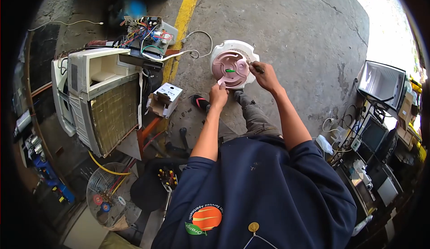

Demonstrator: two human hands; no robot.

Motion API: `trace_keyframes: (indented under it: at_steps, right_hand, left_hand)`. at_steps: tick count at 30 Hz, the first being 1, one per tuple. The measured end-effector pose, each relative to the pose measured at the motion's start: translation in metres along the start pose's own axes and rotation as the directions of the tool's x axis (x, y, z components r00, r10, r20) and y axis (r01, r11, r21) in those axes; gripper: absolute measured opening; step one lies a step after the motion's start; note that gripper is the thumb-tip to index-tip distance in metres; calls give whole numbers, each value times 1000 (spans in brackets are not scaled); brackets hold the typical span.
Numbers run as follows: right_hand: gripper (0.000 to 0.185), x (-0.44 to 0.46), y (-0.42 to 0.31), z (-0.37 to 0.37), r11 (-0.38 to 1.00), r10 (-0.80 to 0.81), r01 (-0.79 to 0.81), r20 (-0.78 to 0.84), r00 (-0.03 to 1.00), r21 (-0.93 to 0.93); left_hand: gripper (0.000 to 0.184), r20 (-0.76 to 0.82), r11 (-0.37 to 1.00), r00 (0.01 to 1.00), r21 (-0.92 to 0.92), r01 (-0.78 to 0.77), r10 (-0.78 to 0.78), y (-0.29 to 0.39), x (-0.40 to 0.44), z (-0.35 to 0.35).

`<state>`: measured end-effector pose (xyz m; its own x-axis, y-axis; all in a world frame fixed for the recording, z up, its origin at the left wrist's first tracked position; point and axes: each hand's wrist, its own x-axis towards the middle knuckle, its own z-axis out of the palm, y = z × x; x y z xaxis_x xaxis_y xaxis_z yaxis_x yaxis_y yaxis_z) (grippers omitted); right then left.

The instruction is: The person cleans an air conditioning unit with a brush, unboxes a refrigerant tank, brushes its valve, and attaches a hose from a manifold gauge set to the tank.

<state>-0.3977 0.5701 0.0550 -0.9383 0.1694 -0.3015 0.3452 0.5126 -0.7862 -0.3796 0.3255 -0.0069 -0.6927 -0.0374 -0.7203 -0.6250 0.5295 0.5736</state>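
A round white appliance part (pixel 244 47) stands in front of me, near my feet. Set in it is a pinkish disc (pixel 229 62) with curved slots and a green piece (pixel 230 70) at its middle. At the disc's near edge, my left hand (pixel 218 95) is closed on the rim. My right hand (pixel 267 77) is closed round a small tool with a dark handle (pixel 259 69), its tip by the disc's right edge. What the tip touches is too small to tell.
At the left are an opened air conditioner (pixel 107 69), tangled wiring (pixel 148 31), a small box (pixel 165 100) and a fan guard (pixel 107 195). A microwave-like box (pixel 380 83), cables and electronics stand at the right. A yellow line (pixel 186 16) crosses the concrete floor.
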Motion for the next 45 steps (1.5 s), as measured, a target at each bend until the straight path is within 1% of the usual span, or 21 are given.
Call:
trace_keyframes:
  at_steps: [1,4,5,6,8,9,11,12,14,16,18,19,22,24,28,32,35,37,40,43,45]
  right_hand:
    - [27,-3,-7,-6,994,45,-62,179,983,92]
    - [27,13,15,21,967,6,-42,139,990,252]
    - [26,17,19,28,967,87,-89,21,996,240]
    - [25,19,14,32,983,4,28,-174,985,180]
    - [23,10,8,26,971,-50,105,-249,967,213]
    - [23,3,3,21,972,-51,105,-245,968,211]
    - [23,-7,-6,13,987,147,-148,13,989,66]
    - [23,0,0,19,988,142,-143,9,990,65]
    - [25,6,21,40,919,129,-128,21,991,373]
    - [26,6,14,38,933,74,-45,-69,995,356]
    - [26,-1,17,30,825,88,21,-165,982,565]
    - [27,-7,22,27,793,150,-89,-51,987,603]
    - [28,-7,29,35,875,236,-227,33,971,427]
    - [31,11,26,43,809,138,-50,-108,985,586]
    - [30,1,12,24,755,172,-11,-182,968,655]
    - [31,-5,25,47,713,204,-165,23,979,681]
    - [34,9,9,33,837,220,-189,1,976,514]
    - [37,9,-5,11,988,91,-64,-195,977,137]
    - [39,-7,-24,-11,960,17,3,-69,997,280]
    - [36,-4,-36,-9,970,165,-186,137,977,156]
    - [34,6,-26,11,980,77,-97,119,990,173]
  left_hand:
    - [37,-4,1000,1000,-10,6,-6,2,-1,1]
    - [36,-13,1000,1000,-6,-5,5,3,5,3]
    - [36,-18,1000,1000,14,-18,18,-1,4,3]
    - [36,-18,1000,1000,15,-13,13,-1,-1,1]
    - [36,-10,1000,1000,-17,-8,8,7,-2,-1]
    - [36,-12,999,1000,-24,-27,27,5,-1,0]
    - [36,-12,1000,1000,-20,-15,14,3,-2,0]
    - [36,-15,1000,1000,-18,-7,7,5,0,1]
    - [36,-9,1000,1000,-17,-21,21,-3,3,2]
    - [37,-9,999,999,-13,-39,38,-1,3,0]
    - [38,1,1000,1000,-7,-9,9,0,4,0]
    - [38,3,1000,1000,-6,-10,10,0,4,0]
    - [38,3,999,1000,10,-32,31,-1,5,-1]
    - [37,10,999,999,14,-45,45,-2,6,-1]
    - [36,9,999,999,-32,-35,35,-1,3,-1]
    - [36,3,998,999,-42,-53,53,0,4,-1]
    - [36,11,998,999,-40,-41,41,4,1,-4]
    - [36,25,999,999,-44,-22,23,4,0,-4]
    - [31,14,995,997,-78,-70,71,1,1,-2]
    - [37,19,997,1000,-81,-10,11,-6,6,-1]
    - [37,36,997,999,-71,-6,9,-13,11,1]
